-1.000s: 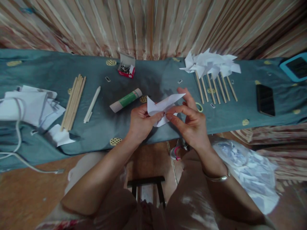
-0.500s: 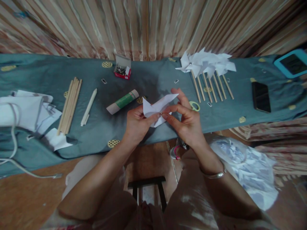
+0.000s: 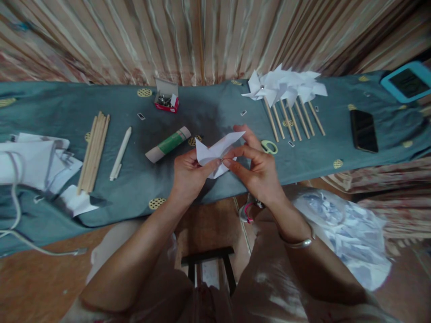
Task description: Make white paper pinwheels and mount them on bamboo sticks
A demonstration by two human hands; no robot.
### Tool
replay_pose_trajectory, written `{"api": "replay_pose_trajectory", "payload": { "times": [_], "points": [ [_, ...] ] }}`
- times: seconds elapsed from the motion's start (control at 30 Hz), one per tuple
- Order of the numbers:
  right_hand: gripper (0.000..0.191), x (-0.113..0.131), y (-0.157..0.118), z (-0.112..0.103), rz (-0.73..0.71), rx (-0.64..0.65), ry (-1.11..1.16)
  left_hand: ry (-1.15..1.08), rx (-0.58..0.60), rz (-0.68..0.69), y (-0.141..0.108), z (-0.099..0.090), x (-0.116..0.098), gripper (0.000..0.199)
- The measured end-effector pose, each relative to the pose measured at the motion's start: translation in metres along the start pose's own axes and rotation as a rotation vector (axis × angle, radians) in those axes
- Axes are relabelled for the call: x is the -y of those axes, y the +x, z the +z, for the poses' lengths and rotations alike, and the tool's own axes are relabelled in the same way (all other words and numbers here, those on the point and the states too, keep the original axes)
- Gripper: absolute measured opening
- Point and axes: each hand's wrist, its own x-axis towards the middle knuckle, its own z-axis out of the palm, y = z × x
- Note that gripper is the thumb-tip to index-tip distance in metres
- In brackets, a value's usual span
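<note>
A white paper pinwheel [image 3: 217, 149], its points folded inward, is held above the table's front edge. My left hand [image 3: 189, 177] grips its left side, thumb pressed near the centre. At the centre, the thumb and index finger of my right hand [image 3: 259, 170] pinch the folded paper beside a tiny shiny spot, too small to make out. Other right fingers are raised behind the paper. Past my left hand lies a paper roll with a green band [image 3: 170, 143]. Green-handled scissors [image 3: 270, 146] lie partly hidden behind my right hand.
Finished pinwheels on sticks [image 3: 286, 87], a phone [image 3: 364, 131] and a blue-framed device [image 3: 407, 83] lie right. Leftward are a box of metal pins [image 3: 166, 101], wooden sticks [image 3: 94, 152], a white pen [image 3: 120, 154], paper sheets [image 3: 30, 163] and a cable [image 3: 43, 251]. A plastic bag [image 3: 350, 237] sits below.
My right fingertips have closed in slightly at the pinwheel's centre, beside my left thumb. The view has shifted a little; things on the table stay in place.
</note>
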Motion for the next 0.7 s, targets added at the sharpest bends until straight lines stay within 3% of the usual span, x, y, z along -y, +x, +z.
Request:
{"api": "replay_pose_trajectory", "payload": {
  "times": [0.7],
  "points": [
    [0.005, 0.0009, 0.0, 0.0013, 0.014, -0.002, 0.0, 0.081, 0.001, 0.0, -0.0007, -0.0014, -0.0021, 0.014]
  ]
}}
